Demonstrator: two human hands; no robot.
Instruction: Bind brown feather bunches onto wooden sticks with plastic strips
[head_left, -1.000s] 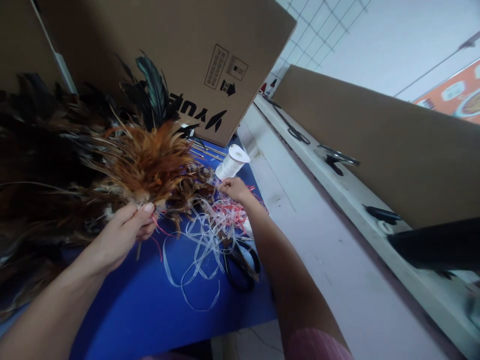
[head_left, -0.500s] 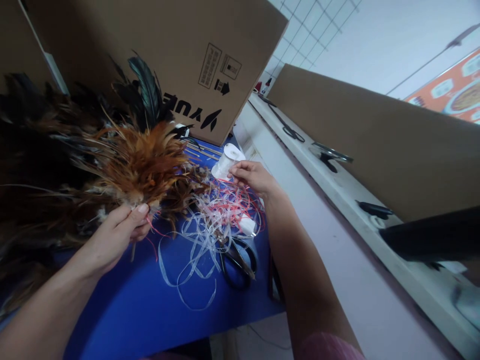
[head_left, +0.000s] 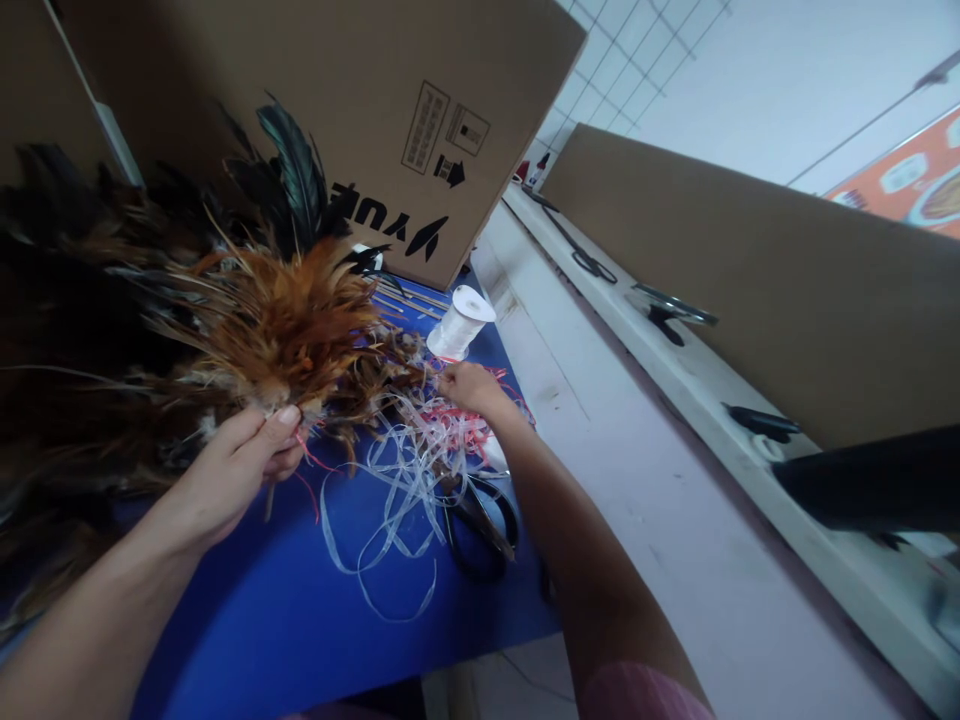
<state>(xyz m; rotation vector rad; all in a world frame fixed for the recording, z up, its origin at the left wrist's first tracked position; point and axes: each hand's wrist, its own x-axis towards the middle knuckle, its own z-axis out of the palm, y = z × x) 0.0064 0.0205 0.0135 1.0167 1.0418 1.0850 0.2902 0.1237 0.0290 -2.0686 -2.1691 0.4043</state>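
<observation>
My left hand [head_left: 251,455] is closed round the base of a feather bunch [head_left: 289,320], orange-brown with a few dark green-black plumes on top. A pink string [head_left: 319,457] trails from beside its thumb, and a thin stick end pokes out below the fingers. Over the pile of pink and white ribbons [head_left: 405,490], my right hand [head_left: 469,388] has its fingers drawn together beside small brown feathers; what they grip, if anything, is hidden. A white spool [head_left: 459,322] stands just beyond that hand. Black-handled scissors [head_left: 480,530] lie partly under the ribbons.
Many dark and brown feathers [head_left: 82,390] fill the left side. A large cardboard box [head_left: 360,110] stands behind the blue table [head_left: 300,620], with thin sticks [head_left: 411,300] before it. A white ledge [head_left: 645,350] on the right bears another pair of scissors [head_left: 594,266].
My right hand has moved down and left, from beside the spool to the ribbons and small feathers. My left hand keeps its hold on the feather bunch.
</observation>
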